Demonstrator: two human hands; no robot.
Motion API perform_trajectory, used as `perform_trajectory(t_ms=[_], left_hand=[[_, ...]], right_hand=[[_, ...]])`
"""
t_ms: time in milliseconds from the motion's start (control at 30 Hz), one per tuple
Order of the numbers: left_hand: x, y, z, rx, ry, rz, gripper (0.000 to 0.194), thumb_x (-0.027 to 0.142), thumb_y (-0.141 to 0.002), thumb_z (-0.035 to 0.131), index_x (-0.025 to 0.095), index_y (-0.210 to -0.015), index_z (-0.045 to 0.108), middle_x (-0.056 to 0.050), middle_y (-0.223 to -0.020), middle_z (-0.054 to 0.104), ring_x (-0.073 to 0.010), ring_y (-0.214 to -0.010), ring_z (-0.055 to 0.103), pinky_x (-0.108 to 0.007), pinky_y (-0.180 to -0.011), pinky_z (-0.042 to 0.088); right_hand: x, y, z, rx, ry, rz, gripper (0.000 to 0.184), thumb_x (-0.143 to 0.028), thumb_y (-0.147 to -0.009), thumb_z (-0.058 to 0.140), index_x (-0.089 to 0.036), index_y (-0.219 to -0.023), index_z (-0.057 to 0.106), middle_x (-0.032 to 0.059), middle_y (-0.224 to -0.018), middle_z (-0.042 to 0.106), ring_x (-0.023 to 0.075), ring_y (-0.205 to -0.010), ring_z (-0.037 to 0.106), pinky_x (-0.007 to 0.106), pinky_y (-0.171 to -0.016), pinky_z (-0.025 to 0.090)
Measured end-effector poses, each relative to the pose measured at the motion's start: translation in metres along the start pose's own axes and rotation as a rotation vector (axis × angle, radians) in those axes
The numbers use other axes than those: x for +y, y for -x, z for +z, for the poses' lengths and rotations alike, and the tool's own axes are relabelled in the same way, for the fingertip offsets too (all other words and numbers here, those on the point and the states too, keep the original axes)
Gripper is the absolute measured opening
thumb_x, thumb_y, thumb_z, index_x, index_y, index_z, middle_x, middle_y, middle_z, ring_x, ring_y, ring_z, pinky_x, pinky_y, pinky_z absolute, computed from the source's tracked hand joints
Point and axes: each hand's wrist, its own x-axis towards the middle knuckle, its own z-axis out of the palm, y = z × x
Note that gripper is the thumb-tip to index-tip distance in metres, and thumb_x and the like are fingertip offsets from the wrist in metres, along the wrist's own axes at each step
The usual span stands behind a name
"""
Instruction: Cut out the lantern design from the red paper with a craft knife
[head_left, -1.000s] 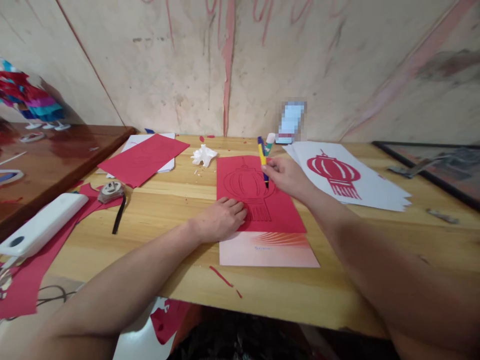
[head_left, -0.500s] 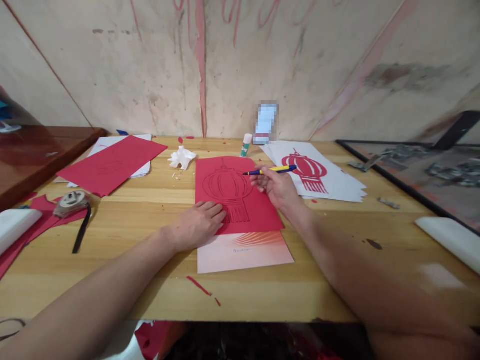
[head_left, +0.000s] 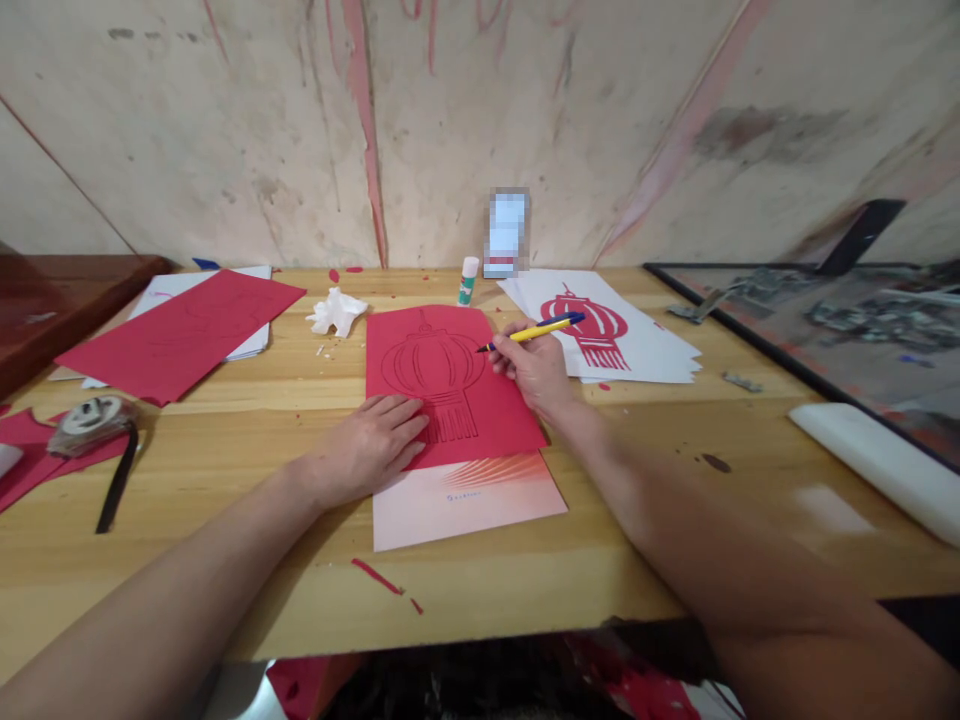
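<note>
A red sheet (head_left: 495, 405) with a lantern outline lies on the wooden table (head_left: 225, 470), over a pale pink booklet (head_left: 465, 500). My left hand (head_left: 367, 445) rests flat on the sheet's lower left corner, fingers stretched out. My right hand (head_left: 534, 368) hovers at the sheet's right edge, closed on a yellow and blue craft knife (head_left: 534, 331) that lies nearly level with its tip pointing left over the lantern.
White sheets with a red lantern cut-out (head_left: 600, 330) lie at the right. A glue stick (head_left: 468, 281) stands by the wall. Crumpled white paper (head_left: 336, 311), more red paper (head_left: 180, 335), a tape measure (head_left: 94, 415), a framed glass panel (head_left: 840, 320) and a white block (head_left: 870, 460) surround the work.
My right hand turned the craft knife from upright to nearly level, lifting it off the lantern. The view swung right, showing the glass panel and white block. My left hand stayed put.
</note>
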Motion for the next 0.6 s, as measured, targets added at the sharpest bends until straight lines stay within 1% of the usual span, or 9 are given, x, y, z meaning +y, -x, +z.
perform_trajectory(t_ms=[100,233,333,433,600], left_hand=[[-0.002,0.001,0.001,0.003,0.02,-0.032,0.038,0.031,-0.102,0.041,0.011,-0.122,0.066,-0.017,-0.128,0.066,-0.0289,-0.117,0.061,-0.047,-0.099,0.051],[-0.005,0.001,0.002,-0.038,0.029,-0.117,0.039,0.034,-0.101,0.044,0.013,-0.127,0.064,-0.017,-0.133,0.063,-0.0319,-0.123,0.057,-0.052,-0.102,0.047],[-0.008,0.002,0.003,-0.074,0.025,-0.169,0.041,0.038,-0.101,0.045,0.013,-0.129,0.063,-0.017,-0.134,0.063,-0.0325,-0.125,0.056,-0.053,-0.103,0.046],[-0.009,0.002,0.005,-0.086,0.023,-0.187,0.043,0.04,-0.101,0.044,0.013,-0.129,0.062,-0.017,-0.134,0.062,-0.032,-0.126,0.056,-0.052,-0.104,0.044],[-0.01,0.004,0.008,-0.097,0.043,-0.235,0.044,0.043,-0.101,0.043,0.017,-0.13,0.061,-0.015,-0.137,0.061,-0.0318,-0.131,0.051,-0.055,-0.107,0.041]], right_hand=[[0.006,0.0,0.003,-0.05,0.045,-0.041,0.034,-0.046,-0.068,0.073,-0.021,-0.08,0.053,-0.0023,-0.061,0.062,0.0111,-0.052,0.058,0.022,-0.047,0.043],[0.012,0.001,0.003,-0.091,0.113,-0.041,0.031,-0.044,-0.068,0.072,-0.02,-0.08,0.056,-0.0015,-0.062,0.062,0.0116,-0.053,0.058,0.023,-0.05,0.045],[0.014,0.003,0.002,-0.059,0.148,-0.053,0.027,-0.04,-0.066,0.07,-0.02,-0.079,0.056,-0.0034,-0.06,0.059,0.0112,-0.052,0.054,0.024,-0.051,0.043],[0.017,0.004,-0.002,-0.019,0.201,-0.05,0.022,-0.039,-0.067,0.065,-0.021,-0.075,0.054,-0.004,-0.057,0.056,0.0116,-0.049,0.05,0.025,-0.05,0.041],[0.024,0.001,-0.005,0.02,0.356,-0.073,0.016,-0.037,-0.067,0.059,-0.022,-0.068,0.052,-0.0012,-0.056,0.055,0.0156,-0.056,0.054,0.027,-0.053,0.042]])
